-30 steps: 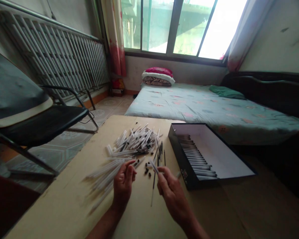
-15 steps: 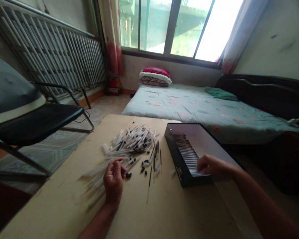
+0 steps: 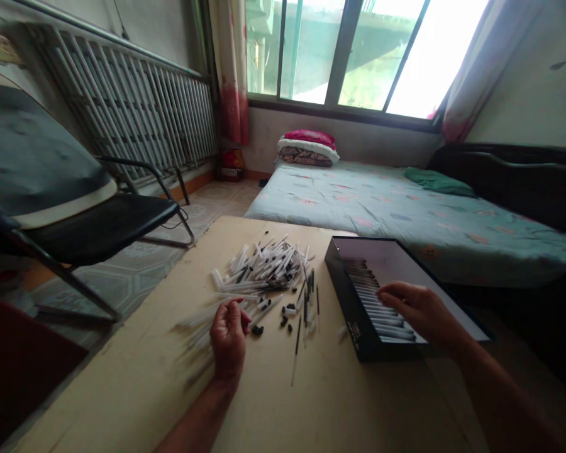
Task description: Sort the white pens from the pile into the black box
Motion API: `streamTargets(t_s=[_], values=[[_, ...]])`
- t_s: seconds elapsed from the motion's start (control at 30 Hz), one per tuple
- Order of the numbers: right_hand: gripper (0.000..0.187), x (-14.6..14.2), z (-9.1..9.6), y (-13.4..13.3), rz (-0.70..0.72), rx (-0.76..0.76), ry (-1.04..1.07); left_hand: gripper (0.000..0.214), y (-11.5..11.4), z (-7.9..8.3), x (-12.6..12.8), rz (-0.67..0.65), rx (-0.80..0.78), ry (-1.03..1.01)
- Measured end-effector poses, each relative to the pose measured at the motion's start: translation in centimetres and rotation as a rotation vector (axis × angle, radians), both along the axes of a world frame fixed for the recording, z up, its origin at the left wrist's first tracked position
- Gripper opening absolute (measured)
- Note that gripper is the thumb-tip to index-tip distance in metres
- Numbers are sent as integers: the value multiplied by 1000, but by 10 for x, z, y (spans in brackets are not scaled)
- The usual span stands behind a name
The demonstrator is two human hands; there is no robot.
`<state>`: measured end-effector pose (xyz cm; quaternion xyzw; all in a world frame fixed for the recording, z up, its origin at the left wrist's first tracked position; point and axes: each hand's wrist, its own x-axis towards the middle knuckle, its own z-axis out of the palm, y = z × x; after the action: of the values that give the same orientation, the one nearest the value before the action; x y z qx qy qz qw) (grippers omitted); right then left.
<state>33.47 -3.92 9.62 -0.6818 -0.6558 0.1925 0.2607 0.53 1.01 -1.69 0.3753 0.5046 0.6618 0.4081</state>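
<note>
My left hand [image 3: 229, 336] rests on the table with its fingers curled in; whatever they hold, if anything, cannot be made out. It is beside long whitish pen barrels [image 3: 195, 336], with small black caps [image 3: 257, 330] just right of it. Beyond lies a heap of white tubes and black pieces [image 3: 273, 264]. Several thin dark refills [image 3: 297, 340] lie right of the heap. My right hand [image 3: 412, 308] hovers over a black box [image 3: 353, 321], fingers stretched out and nothing visible in them. Inside the box, a row of assembled-looking pens [image 3: 375, 299] lies side by side.
The pale tabletop [image 3: 287, 415] extends toward me. A bed [image 3: 358, 195] adjoins its far side, below a window. At the left stand a black chair [image 3: 104, 226] and a metal rail frame [image 3: 136, 100] against the wall.
My right hand has lifted from the near end of the pen row, and its fingers have straightened. The left hand keeps its curled pose. The whole view has shifted slightly.
</note>
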Motion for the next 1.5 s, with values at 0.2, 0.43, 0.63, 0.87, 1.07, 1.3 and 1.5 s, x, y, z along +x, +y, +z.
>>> streamTargets(t_s=[0.2, 0.43, 0.63, 0.87, 1.07, 1.3, 1.5], values=[[17, -105, -19, -8, 171, 89, 140, 22, -1, 5, -7, -1, 37, 63], [24, -171, -84, 40, 200, 129, -74, 22, 5, 5, -15, 10, 52, 150], [29, -192, -87, 64, 230, 144, -356, 21, 6, -4, -16, -31, 42, 338], [21, -185, -91, 70, 219, 97, -395, 13, 5, -6, -13, -100, 136, 605], [17, -172, -81, 62, 306, 154, -213, 22, 6, -5, -11, -231, 209, 864], [11, -168, -68, 34, 145, 287, 25, 12, 5, -3, -11, -198, 234, 875], [15, -175, -83, -18, 1, -113, -320, 23, 3, 1, -12, -96, 99, 376]])
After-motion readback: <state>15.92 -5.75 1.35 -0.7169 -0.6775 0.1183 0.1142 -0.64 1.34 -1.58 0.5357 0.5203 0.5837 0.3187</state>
